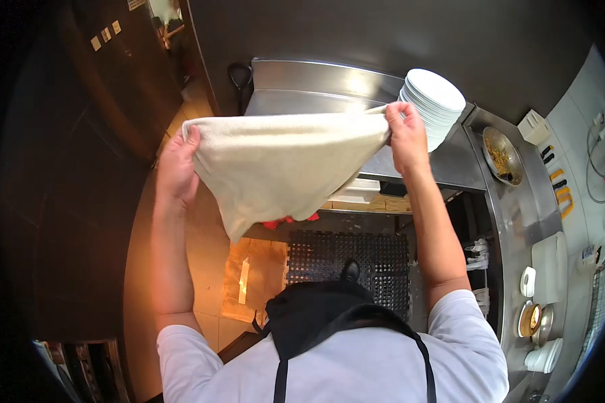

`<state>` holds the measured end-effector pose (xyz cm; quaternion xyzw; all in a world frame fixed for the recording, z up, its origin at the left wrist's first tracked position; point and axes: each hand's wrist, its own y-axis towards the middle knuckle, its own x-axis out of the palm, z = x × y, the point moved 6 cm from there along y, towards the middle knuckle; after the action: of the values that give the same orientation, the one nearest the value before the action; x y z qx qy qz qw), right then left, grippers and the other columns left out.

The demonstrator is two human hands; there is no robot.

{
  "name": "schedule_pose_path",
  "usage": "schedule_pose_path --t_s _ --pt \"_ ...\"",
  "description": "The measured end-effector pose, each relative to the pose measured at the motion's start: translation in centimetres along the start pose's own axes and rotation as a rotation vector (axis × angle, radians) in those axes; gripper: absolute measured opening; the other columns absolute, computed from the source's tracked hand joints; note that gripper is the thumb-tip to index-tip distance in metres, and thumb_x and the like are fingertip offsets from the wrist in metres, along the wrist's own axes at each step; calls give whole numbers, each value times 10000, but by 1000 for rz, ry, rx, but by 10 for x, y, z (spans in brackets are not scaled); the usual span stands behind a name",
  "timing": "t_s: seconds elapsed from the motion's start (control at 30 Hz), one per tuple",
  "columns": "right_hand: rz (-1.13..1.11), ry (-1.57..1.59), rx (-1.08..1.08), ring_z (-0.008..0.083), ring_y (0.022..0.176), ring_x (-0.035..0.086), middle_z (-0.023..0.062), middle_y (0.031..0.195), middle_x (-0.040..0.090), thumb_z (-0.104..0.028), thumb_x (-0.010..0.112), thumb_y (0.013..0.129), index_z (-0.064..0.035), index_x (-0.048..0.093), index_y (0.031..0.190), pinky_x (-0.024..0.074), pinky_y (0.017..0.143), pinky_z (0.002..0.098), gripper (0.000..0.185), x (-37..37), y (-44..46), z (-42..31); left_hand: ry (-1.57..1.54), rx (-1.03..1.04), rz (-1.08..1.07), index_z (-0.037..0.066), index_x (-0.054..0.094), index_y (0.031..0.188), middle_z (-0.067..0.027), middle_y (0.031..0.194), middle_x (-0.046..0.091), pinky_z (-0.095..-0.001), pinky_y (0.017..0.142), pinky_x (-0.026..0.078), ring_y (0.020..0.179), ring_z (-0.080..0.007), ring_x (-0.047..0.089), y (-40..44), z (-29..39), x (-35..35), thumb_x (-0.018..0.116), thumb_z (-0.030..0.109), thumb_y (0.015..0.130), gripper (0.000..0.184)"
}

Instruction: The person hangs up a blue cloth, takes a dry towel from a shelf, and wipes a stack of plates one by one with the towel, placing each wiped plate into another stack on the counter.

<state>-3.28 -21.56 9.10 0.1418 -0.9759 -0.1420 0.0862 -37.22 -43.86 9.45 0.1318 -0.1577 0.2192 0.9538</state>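
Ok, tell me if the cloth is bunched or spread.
Spread: the cloth hangs from a taut top edge between the left hand and right hand; whether it is doubled, I cannot tell.

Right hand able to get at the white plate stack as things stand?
Reach, likely yes: the right hand looks close beside the plate stack, nothing visible blocking it. Grasp, probably not yet: its fingers pinch a corner of the cloth, so it would need freeing first.
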Motion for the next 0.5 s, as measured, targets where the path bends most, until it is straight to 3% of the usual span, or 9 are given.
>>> schedule_pose_path --t_s 0.1,0.13,0.23,0.27,0.3,0.33,0.43,0.47,0.5 --pt "51 294 52 90 740 594 17 852 626 -204 625 990 -36 536 1230 508 671 262 307 3 -3 -41 75 -2 -57 6 567 1159 -80 1083 666 -336 900 517 967 -161 643 16 23 2 523 260 1041 284" --pt "-190 343 115 111 797 633 31 865 648 -154 679 947 -31 462 1356 536 730 287 479 12 -11 -55 75 -12 -44 1 546 1181 -91 1109 656 -339 903 517 981 -163 638 19 25 11 532 252 1037 290" --pt "-389 13 119 137 853 660 50 910 677 -96 718 904 -36 374 1441 542 764 302 641 13 -5 -49 88 -59 -13 -49 381 1391 -141 1214 613 -360 957 500 1069 -186 616 38 26 8 556 225 1025 489" --pt "-277 166 99 128 841 651 35 904 675 -57 722 888 -40 373 1452 532 764 294 663 5 0 -55 97 -30 33 -54 340 1432 -144 1216 616 -360 969 495 1086 -190 614 42 28 6 541 227 1031 528" --pt "-195 244 20 113 786 627 26 866 659 -48 713 892 -37 395 1443 523 764 272 637 2 2 -70 104 -3 78 -59 300 1473 -147 1218 620 -361 981 490 1103 -194 612 43 32 7 526 228 1038 568" --pt "-267 200 25 108 765 617 23 844 651 -48 715 889 -26 434 1416 519 755 264 598 3 0 -74 35 32 -24 -26 129 1551 -166 1274 599 -378 1023 464 1150 -209 596 40 40 17 585 128 998 734" --pt "-495 -12 206 98 734 600 12 800 634 -63 737 874 -25 591 1293 504 709 243 445 17 -11 -60 139 199 -344 34 93 1573 -171 1315 585 -369 1040 452 1184 -209 583 30 53 52 636 9 928 843" --pt "-471 -91 127 82 723 582 -8 783 624 -58 746 860 -52 697 1160 492 681 237 304 12 -5 -54 176 205 -392 72 185 1572 -134 1301 601 -338 1021 464 1166 -182 592 27 53 61 663 -69 864 866" --pt "-390 -162 20 78 718 577 -13 777 625 -53 741 861 -55 708 1141 490 680 234 283 3 4 -61 311 183 -406 68 251 1549 -117 1273 611 -323 1004 468 1141 -167 597 32 50 60 661 -70 863 810"
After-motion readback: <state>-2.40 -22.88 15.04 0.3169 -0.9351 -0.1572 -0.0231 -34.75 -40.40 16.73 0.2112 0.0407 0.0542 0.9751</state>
